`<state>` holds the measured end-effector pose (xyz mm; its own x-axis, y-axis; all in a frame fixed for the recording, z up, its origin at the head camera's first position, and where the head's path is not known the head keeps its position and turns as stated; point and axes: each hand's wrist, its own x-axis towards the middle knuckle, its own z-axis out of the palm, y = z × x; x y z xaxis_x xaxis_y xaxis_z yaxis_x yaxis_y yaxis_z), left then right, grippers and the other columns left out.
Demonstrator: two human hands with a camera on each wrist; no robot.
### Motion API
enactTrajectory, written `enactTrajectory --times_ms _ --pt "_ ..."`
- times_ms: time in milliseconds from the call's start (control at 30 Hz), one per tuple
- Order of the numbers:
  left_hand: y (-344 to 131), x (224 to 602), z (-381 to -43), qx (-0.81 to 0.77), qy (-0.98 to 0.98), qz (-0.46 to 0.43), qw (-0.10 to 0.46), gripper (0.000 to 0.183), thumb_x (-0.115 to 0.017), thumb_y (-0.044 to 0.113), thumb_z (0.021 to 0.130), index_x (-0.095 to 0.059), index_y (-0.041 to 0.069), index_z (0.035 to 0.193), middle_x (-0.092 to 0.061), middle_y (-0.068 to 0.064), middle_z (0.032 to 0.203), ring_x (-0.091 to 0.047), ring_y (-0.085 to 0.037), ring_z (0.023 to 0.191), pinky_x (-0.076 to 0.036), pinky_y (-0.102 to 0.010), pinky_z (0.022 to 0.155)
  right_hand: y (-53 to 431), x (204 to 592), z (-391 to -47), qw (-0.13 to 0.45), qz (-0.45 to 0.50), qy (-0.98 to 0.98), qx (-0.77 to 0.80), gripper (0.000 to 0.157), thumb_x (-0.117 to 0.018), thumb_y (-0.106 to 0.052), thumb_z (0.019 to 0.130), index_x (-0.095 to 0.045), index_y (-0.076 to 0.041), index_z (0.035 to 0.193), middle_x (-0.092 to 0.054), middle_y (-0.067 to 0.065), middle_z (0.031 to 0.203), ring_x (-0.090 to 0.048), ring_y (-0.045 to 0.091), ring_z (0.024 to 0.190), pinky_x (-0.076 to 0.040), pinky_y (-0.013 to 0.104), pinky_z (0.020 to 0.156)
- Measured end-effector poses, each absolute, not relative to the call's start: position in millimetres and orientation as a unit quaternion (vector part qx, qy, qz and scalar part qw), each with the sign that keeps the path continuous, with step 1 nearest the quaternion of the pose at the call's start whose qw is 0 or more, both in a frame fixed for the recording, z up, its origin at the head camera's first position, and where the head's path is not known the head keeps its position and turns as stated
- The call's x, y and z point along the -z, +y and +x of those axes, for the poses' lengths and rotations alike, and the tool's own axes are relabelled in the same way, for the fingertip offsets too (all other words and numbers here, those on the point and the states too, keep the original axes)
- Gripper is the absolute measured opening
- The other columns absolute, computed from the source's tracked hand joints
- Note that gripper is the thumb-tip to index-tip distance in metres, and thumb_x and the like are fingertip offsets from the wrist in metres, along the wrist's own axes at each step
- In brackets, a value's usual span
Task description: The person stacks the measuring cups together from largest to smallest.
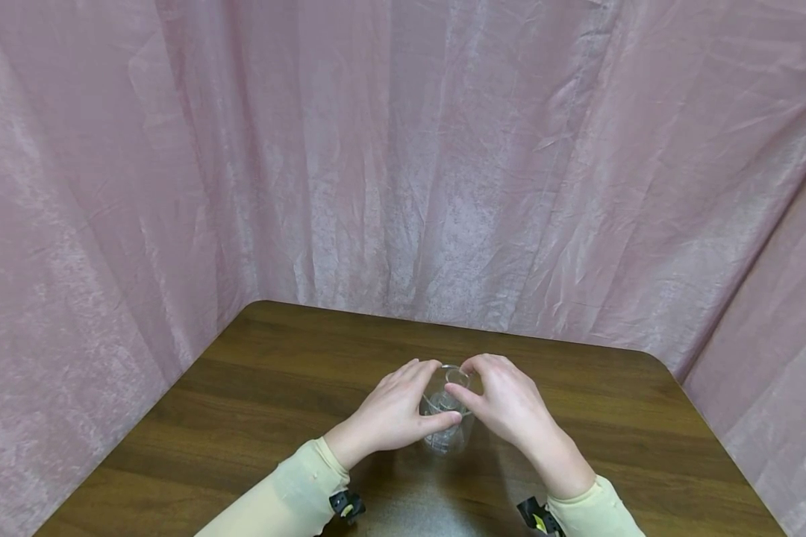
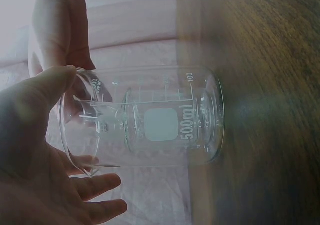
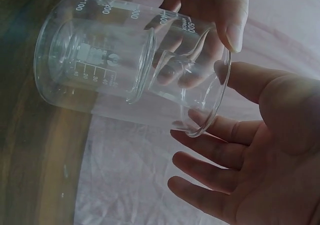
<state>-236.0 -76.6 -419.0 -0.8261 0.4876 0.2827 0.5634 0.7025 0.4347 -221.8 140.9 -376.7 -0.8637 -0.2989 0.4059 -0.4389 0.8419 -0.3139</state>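
A clear glass beaker (image 2: 165, 152) marked 500ml stands upright on the table. My left hand (image 1: 392, 409) holds it round the rim, thumb on the near side and fingers on the far side. Inside sits a smaller graduated beaker (image 3: 90, 55). Above that one, within the mouth of the large beaker, is another small clear glass vessel (image 3: 172, 87). From the right my right hand (image 1: 510, 399) reaches into the mouth, pinching this vessel near its top between thumb and index finger. Its other fingers (image 3: 205, 170) are extended outside the large beaker.
The brown wooden table (image 1: 242, 418) has rounded far corners. Pink curtains (image 1: 403, 164) hang behind it and along both sides. Dark wrist devices (image 1: 346, 506) sit at the cuffs of the pale sleeves (image 1: 289, 488).
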Motion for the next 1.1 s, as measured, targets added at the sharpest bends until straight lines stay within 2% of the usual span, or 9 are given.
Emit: enactTrajectory --times_ms 233,567,867,1100 --pt "-76.9 418.6 -235.1 0.260 -0.921 -0.282 0.063 0.093 -0.067 0.070 0.101 -0.045 0.008 0.166 -0.050 -0.010 0.168 -0.039 -0.033 0.160 -0.036 -0.062 0.126 140.4 380.9 -224.2 0.162 0.191 -0.948 -0.194 0.036 -0.086 -0.039 0.097 -0.079 -0.009 0.115 -0.077 0.006 0.119 -0.071 0.030 0.118 -0.060 0.053 0.094" --pt "-77.3 418.4 -235.0 0.262 -0.921 -0.282 0.059 0.094 -0.066 0.071 0.101 -0.044 0.008 0.167 -0.049 -0.009 0.168 -0.039 -0.032 0.160 -0.036 -0.062 0.126 140.1 382.8 -224.1 0.140 0.183 -0.955 -0.187 0.034 -0.086 -0.040 0.096 -0.078 -0.012 0.113 -0.077 -0.001 0.111 -0.073 0.022 0.095 -0.061 0.047 0.079" --pt "-77.3 418.2 -234.6 0.259 -0.922 -0.281 0.059 0.093 -0.066 0.071 0.101 -0.044 0.009 0.167 -0.049 -0.009 0.168 -0.039 -0.031 0.160 -0.036 -0.062 0.126 139.9 381.5 -224.4 0.133 0.185 -0.956 -0.186 0.034 -0.089 -0.040 0.094 -0.079 -0.013 0.111 -0.077 -0.001 0.111 -0.071 0.020 0.093 -0.060 0.045 0.077" --pt "-77.1 417.9 -234.3 0.262 -0.922 -0.280 0.055 0.094 -0.066 0.072 0.101 -0.043 0.009 0.168 -0.048 -0.009 0.169 -0.037 -0.033 0.161 -0.034 -0.063 0.127 138.7 378.4 -225.5 0.121 0.185 -0.959 -0.178 0.033 -0.090 -0.040 0.092 -0.081 -0.014 0.110 -0.077 -0.003 0.112 -0.072 0.022 0.097 -0.060 0.047 0.080"
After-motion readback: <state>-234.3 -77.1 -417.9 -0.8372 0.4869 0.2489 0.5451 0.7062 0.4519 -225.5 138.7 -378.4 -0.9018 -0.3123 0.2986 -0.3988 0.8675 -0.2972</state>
